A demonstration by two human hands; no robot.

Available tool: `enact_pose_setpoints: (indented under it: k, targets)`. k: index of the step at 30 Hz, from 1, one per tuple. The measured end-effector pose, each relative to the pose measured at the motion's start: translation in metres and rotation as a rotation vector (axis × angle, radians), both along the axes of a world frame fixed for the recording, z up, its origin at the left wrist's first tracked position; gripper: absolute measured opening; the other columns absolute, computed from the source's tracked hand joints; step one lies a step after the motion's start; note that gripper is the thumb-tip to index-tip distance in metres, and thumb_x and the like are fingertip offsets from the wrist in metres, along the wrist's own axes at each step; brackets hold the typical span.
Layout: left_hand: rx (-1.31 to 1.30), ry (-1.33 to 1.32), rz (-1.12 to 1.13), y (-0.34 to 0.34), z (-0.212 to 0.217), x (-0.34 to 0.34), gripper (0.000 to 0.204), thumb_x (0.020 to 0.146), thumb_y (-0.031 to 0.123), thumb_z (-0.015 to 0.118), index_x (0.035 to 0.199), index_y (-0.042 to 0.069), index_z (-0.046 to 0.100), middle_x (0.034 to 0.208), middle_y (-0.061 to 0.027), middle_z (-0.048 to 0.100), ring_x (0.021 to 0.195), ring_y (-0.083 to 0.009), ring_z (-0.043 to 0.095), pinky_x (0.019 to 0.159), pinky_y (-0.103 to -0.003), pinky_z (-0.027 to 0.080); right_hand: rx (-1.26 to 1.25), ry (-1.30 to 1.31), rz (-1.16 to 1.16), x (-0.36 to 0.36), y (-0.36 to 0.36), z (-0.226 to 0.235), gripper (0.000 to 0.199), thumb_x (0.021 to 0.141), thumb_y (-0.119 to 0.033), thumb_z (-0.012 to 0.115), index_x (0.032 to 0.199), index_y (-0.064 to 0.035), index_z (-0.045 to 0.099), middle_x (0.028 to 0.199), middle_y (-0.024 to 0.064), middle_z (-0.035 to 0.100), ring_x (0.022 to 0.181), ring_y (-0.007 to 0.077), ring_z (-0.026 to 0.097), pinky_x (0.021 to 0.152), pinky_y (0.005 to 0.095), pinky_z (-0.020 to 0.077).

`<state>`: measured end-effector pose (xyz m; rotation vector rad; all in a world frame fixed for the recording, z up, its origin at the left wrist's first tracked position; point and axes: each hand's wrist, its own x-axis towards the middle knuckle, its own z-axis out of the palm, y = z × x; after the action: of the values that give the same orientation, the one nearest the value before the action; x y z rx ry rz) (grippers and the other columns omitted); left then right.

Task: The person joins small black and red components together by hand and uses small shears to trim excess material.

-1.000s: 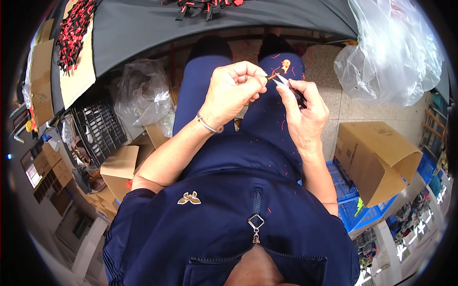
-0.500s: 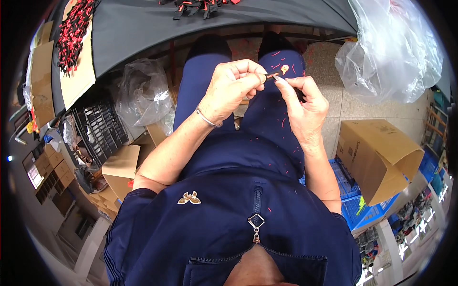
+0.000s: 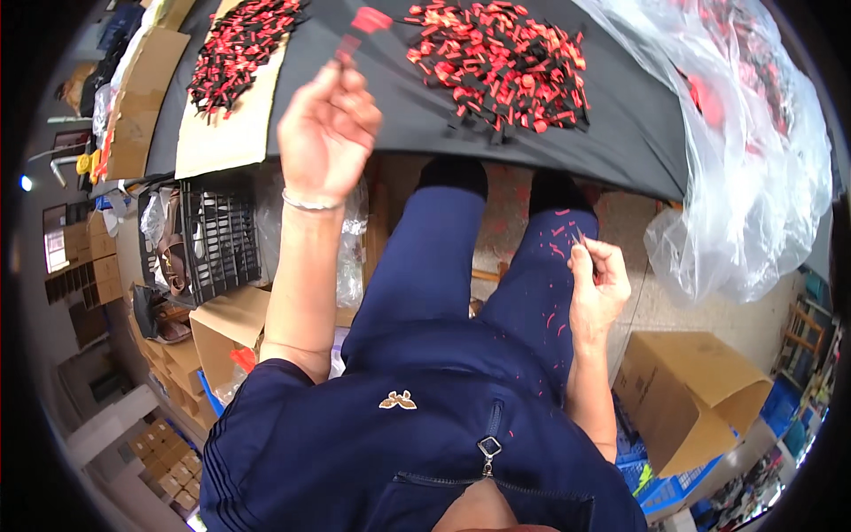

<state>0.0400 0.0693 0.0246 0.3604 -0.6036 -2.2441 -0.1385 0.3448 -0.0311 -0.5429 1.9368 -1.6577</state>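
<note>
Blurred red piece over the worktop, just past my left hand; hands well apart.
Can't tell if my left fingers grip it. My right hand pinches a small pointed tool above my trouser leg, tips forward, probably kept ready. Loose red-black pile nearby, likely for easy reach; second pile on a cardboard sheet, presumably kept separate.

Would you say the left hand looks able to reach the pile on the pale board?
Probably yes: the left hand is near that pile, with nothing visible between them.
</note>
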Motion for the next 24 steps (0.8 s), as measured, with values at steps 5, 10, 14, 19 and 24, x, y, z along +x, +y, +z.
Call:
enact_pose_setpoints:
  k: [5,10,14,19,24]
  targets:
    - [-0.136,-0.442,0.242,-0.021,-0.019,-0.010,0.033,0.091,0.023,0.051,0.119,0.005,0.054,0.104,-0.0088,0.062,0.077,-0.0135,0.059,0.070,-0.027,0.049,0.003,-0.045,0.013,0.004,-0.008,-0.004,0.013,0.082,0.000,0.065,0.093,0.0005,0.059,0.082,0.0022,0.062,0.073,0.0053,0.056,0.067,0.0185,0.0460]
    - [-0.891,-1.067,0.483,-0.052,-0.025,-0.043,0.024,0.083,0.011,0.061,0.107,0.005,0.065,0.095,-0.0048,0.066,0.072,-0.0103,0.059,0.067,-0.024,0.048,0.021,-0.013,0.036,0.000,-0.009,-0.007,0.012,0.082,-0.001,0.065,0.092,0.0002,0.059,0.082,0.0022,0.061,0.074,0.0053,0.056,0.068,0.0185,0.0460]
    - [-1.446,-1.382,0.521,-0.099,-0.036,-0.058,0.023,0.080,0.013,0.061,0.101,0.009,0.067,0.100,-0.0074,0.065,0.085,-0.0188,0.061,0.080,-0.030,0.048,0.016,-0.042,0.035,-0.002,-0.012,-0.007,0.012,0.082,-0.001,0.066,0.092,0.0002,0.059,0.081,0.0022,0.062,0.074,0.0054,0.056,0.067,0.0187,0.0462]
    - [-1.576,-1.591,0.372,-0.110,-0.039,-0.064,0.018,0.077,0.015,0.061,0.093,0.008,0.067,0.100,-0.0096,0.063,0.094,-0.0289,0.058,0.086,-0.038,0.046,0.014,-0.032,0.029,-0.003,-0.013,-0.011,0.012,0.082,-0.001,0.066,0.091,0.0002,0.059,0.080,0.0022,0.062,0.071,0.0051,0.056,0.065,0.0182,0.0459]
    - [-1.643,-1.591,0.346,-0.104,-0.035,-0.056,0.013,0.076,0.014,0.063,0.086,0.006,0.063,0.092,-0.0129,0.064,0.088,-0.0286,0.060,0.080,-0.036,0.047,0.024,-0.022,0.052,-0.004,-0.013,-0.011,0.011,0.082,-0.001,0.066,0.091,0.0001,0.059,0.079,0.0021,0.062,0.070,0.0045,0.055,0.064,0.0178,0.0454]
